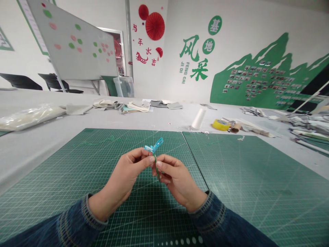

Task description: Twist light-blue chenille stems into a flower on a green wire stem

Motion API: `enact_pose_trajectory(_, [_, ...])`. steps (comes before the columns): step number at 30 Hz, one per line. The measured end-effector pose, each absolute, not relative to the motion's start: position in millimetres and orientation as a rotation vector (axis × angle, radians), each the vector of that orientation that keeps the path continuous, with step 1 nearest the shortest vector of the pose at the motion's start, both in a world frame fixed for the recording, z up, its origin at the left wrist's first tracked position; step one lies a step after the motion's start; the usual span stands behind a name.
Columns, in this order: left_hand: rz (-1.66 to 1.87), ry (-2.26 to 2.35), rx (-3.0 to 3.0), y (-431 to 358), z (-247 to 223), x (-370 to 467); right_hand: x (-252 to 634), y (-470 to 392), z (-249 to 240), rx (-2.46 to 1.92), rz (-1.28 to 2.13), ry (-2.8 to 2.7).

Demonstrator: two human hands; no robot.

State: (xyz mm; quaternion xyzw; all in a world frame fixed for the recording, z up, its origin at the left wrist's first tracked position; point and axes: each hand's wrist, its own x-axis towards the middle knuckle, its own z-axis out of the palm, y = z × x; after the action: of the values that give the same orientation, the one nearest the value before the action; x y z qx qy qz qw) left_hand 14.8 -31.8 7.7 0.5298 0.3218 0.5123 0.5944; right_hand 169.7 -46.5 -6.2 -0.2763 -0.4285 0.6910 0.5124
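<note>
Between my two hands, above the green cutting mat (102, 178), is a small craft flower (158, 145) with light blue, beaded-looking petals and a thin green stem. My left hand (128, 171) pinches it just below the petals, thumb and forefinger closed. With its fingers closed too, my right hand (177, 175) grips the green stem slightly lower and to the right. The stem's lower end points down past my right fingers. The fingertips of both hands nearly meet, and part of the stem is hidden behind them.
Behind the mats stand a white thread cone (198, 119), a yellow tape roll (221, 125) and a cardboard tube (235, 128). Fabric pieces (138, 105) lie along the far table. A plastic-wrapped bundle (31, 116) is at left. A second cutting mat (246, 164) adjoins on the right.
</note>
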Motion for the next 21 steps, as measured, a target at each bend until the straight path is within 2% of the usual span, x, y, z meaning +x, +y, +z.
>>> enact_pose_trajectory(4, [1.176,0.733,1.220,-31.3,8.3,14.4,171.8,-46.4,-6.2,-0.645,1.703,-1.051])
enact_pose_trajectory(18, [1.266,0.888,1.192,-29.9,4.1,17.8,168.7,-44.0,-10.8,-0.762,1.448,-1.071])
enact_pose_trajectory(21, [1.251,0.837,1.239,-30.3,5.8,15.7,168.5,-45.0,-10.1,-0.758,1.493,-1.067])
